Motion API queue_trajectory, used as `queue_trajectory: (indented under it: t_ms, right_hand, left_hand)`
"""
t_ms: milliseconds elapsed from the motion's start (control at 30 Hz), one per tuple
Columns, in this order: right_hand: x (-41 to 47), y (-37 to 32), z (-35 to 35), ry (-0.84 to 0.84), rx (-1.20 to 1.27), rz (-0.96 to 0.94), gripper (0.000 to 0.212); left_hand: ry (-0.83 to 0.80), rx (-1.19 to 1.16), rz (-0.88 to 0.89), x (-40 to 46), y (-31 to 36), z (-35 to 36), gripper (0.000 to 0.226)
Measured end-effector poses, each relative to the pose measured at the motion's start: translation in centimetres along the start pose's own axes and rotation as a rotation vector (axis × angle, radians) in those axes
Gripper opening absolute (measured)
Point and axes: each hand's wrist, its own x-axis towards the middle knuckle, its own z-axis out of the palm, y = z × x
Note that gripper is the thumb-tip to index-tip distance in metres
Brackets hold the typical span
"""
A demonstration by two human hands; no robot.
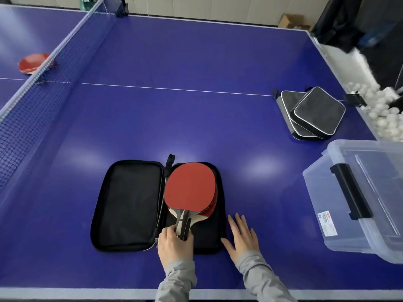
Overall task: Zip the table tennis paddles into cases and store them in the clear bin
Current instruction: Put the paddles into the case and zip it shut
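2 paddles [189, 188] in open case [130, 205]; lower mostly hidden; left hand [174, 245] gripping handles; right hand [242, 238] flat.

blue table [196, 62] | net [43, 68] | cardboard box [292, 20] by pale wall [196, 5]

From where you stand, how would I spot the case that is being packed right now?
Start at the near edge of the blue table, in front of the person. The open black case lies flat there like a book, with red paddles in its right half, the left hand gripping the handles. The other cases, stacked far right, are closed and white-trimmed.
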Motion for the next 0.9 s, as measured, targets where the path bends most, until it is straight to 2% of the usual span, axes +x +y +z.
queue_trajectory:
  t_ms: [133, 300, 567, 633, 767, 900]
  right_hand:
    - [-0.1, -0.1, 0.4, 0.021, -0.007, -0.002, 0.067]
    - [-0.3, -0.2, 0.6, 0.058, -0.016, -0.010, 0.065]
    - [-0.7, -0.6, 0.5, 0.119, 0.018, -0.024, 0.060]
    - [-0.8, -0.7, 0.5, 0.157, 0.039, -0.021, 0.059]
    - [-0.7, -0.3, 0.7, 0.113, 0.021, -0.012, 0.059]
    - [-0.9, -0.4, 0.5, 0.101, 0.012, -0.009, 0.058]
  left_hand:
    - [0.031, -0.020, -0.080, 0.4, 1.0, 1.0, 0.030]
    - [0.047, -0.050, -0.070, 0.1, 1.1, 2.4, 0.029]
    - [-0.030, -0.052, 0.009, -0.2, 0.1, 3.1, 0.035]
    - [-0.058, -0.066, 0.034, -0.3, -0.4, 2.9, 0.043]
    - [-0.175, -0.112, 0.123, -0.5, -1.6, 1.3, 0.067]
    - [-0.286, -0.105, 0.258, -0.3, -3.1, -0.2, 0.076]
